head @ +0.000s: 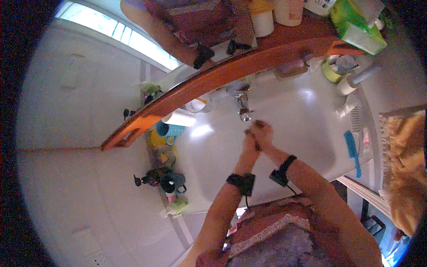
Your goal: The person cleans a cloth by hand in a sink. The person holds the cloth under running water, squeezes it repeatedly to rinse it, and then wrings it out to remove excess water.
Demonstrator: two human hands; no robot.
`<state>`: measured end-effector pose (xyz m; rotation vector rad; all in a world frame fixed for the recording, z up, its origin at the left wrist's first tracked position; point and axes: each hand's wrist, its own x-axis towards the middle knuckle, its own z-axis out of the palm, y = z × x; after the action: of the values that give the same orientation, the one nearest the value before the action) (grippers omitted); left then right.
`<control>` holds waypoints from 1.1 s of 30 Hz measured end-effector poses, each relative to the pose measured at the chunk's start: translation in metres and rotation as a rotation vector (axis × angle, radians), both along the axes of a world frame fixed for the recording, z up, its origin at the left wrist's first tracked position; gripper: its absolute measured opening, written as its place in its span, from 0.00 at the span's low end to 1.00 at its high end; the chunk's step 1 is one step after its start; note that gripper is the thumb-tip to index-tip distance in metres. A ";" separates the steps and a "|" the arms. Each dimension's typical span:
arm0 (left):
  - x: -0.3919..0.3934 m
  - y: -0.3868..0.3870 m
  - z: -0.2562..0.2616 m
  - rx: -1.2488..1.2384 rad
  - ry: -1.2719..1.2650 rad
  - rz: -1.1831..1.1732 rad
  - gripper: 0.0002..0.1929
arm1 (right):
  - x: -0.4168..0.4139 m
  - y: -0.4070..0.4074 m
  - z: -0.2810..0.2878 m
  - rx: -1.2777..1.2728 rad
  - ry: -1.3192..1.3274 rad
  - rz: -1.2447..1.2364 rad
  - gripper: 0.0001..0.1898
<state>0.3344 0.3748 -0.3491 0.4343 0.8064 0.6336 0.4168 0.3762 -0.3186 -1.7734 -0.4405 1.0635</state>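
Over the white sink basin (pixel 213 163), my left hand (pixel 250 143) and my right hand (pixel 265 135) are pressed together. They look blurred, and the fingers are partly hidden behind one another. Whether anything lies between the palms cannot be made out. A chrome faucet (pixel 244 108) stands just beyond the fingertips, slightly to the left. Black straps with small boxes circle both wrists, the left strap (pixel 242 183) and the right strap (pixel 283 170).
A reddish wooden shelf (pixel 213 78) arches across the far side below a mirror. Teal mug (pixel 171 130), dark mug (pixel 171 183) and pump bottle (pixel 151 177) line the left rim. At right are a blue comb (pixel 352 150) and an orange towel (pixel 403 173). A green tissue pack (pixel 357 23) sits on the shelf.
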 end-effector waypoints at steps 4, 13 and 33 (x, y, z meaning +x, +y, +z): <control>0.015 -0.004 0.026 -0.178 -0.053 0.226 0.21 | 0.012 0.003 0.010 -0.006 -0.009 -0.013 0.20; 0.035 -0.026 0.082 0.738 0.490 0.147 0.19 | 0.015 -0.002 0.006 0.014 0.080 0.112 0.29; 0.029 0.018 0.015 -0.116 -0.639 -0.267 0.18 | -0.011 0.012 -0.086 0.206 -0.654 -0.159 0.20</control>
<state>0.3633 0.3926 -0.3341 0.2046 0.1691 0.4325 0.4058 0.3883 -0.4047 -1.9029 -0.7582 0.2911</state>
